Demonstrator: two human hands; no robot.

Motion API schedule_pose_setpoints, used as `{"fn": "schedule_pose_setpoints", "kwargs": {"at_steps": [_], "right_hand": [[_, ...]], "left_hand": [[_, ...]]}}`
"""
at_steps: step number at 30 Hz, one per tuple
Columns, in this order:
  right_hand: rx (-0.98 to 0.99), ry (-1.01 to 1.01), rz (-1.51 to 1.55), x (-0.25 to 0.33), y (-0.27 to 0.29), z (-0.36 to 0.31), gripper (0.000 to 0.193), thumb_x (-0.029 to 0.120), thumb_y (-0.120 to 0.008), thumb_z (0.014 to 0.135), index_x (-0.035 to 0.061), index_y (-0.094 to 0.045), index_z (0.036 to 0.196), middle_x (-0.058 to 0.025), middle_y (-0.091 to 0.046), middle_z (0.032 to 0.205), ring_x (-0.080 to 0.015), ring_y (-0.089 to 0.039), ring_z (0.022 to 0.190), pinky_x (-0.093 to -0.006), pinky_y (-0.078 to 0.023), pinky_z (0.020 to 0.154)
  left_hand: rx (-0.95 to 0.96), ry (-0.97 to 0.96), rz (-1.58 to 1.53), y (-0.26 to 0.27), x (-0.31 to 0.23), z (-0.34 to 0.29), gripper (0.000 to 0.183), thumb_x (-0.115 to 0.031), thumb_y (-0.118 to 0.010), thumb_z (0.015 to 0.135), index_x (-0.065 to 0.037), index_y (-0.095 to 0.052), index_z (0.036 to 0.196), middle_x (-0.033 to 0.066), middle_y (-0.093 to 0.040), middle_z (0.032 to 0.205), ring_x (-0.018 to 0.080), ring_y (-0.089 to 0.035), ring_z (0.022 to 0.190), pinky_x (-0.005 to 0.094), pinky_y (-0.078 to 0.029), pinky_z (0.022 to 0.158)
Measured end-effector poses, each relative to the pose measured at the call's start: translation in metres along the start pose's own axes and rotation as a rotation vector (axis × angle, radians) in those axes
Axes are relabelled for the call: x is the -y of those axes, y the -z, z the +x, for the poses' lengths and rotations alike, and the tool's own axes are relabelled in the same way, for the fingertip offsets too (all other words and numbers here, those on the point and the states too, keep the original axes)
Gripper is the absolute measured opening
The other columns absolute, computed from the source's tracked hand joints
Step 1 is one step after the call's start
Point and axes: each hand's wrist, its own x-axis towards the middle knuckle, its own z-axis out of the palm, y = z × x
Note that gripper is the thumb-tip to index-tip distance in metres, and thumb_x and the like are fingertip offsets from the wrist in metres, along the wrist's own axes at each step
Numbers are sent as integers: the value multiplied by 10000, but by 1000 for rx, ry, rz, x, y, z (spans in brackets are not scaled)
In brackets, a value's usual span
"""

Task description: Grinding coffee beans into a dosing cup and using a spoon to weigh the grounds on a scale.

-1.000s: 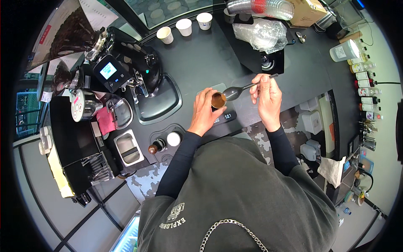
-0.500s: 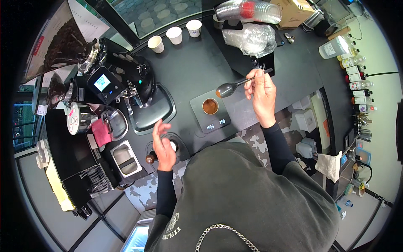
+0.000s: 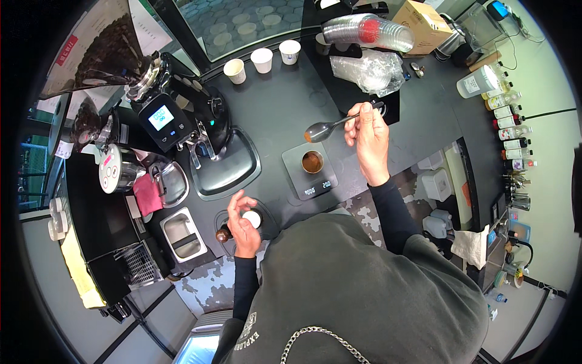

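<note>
My right hand (image 3: 368, 136) holds a long metal spoon (image 3: 330, 127) by its handle, the bowl out to the left with a little brown powder on it, just above the small black scale (image 3: 310, 180). On the scale stands a small cup of ground coffee (image 3: 312, 162). My left hand (image 3: 244, 224) is down near my body, its fingers around a small white round object (image 3: 251, 218) on a black mat, next to a brown-knobbed tool (image 3: 222, 234).
A coffee grinder with a lit display (image 3: 162, 119) and a black drip tray (image 3: 227, 165) stand to the left. Three white paper cups (image 3: 262, 60) line the far counter edge. Stacked clear plastic cups (image 3: 367, 31), a cardboard box (image 3: 419, 23) and bottles (image 3: 508, 124) stand at the right.
My left hand left the cup on the scale and dropped to the white round object near my body. My right hand lifted the spoon slightly up and away from the cup.
</note>
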Motion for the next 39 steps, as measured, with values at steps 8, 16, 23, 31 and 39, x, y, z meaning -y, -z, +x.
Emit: {"fn": "schedule_pose_setpoints", "kwargs": {"at_steps": [8, 16, 23, 31, 39], "right_hand": [[-98, 65, 3, -13, -12, 36, 403, 369, -436, 1151, 14, -609, 1077, -47, -631, 817, -91, -576, 688, -272, -531, 602], [-260, 337, 13, -50, -64, 140, 396, 306, -456, 1147, -43, -639, 1109, -120, -706, 870, -146, -691, 732, -319, -642, 668], [-378, 419, -244, -91, -97, 211, 363, 273, -459, 1144, -28, -653, 1085, -107, -710, 852, -150, -702, 715, -314, -628, 669], [-4, 611, -1003, -135, -85, 246, 277, 226, -518, 1081, 48, -695, 1197, -190, -714, 1129, -388, -678, 1072, -465, -542, 908], [65, 571, -1081, -114, -76, 274, 398, 329, -573, 1059, 76, -623, 1362, -152, -744, 1077, -385, -694, 1026, -481, -537, 910]], "left_hand": [[-65, -36, -4, 24, 14, 7, 756, -607, -320, 1100, 35, -472, 1469, 134, -674, 1080, 229, -644, 987, 376, -488, 869], [-40, 27, 4, 44, 17, 4, 813, -677, -289, 1079, 15, -467, 1468, 123, -668, 1055, 215, -646, 985, 364, -487, 878], [-161, 62, -11, 74, 29, -4, 880, -741, -293, 1046, 21, -456, 1455, 123, -660, 1054, 213, -642, 973, 361, -482, 883], [-219, 119, -31, 98, 38, -21, 923, -784, -280, 1020, 15, -428, 1457, 107, -631, 1043, 195, -621, 959, 350, -477, 869], [-242, 155, -66, 98, 36, -18, 966, -816, -280, 997, 22, -430, 1455, 106, -628, 1056, 192, -619, 945, 346, -474, 870]]}}
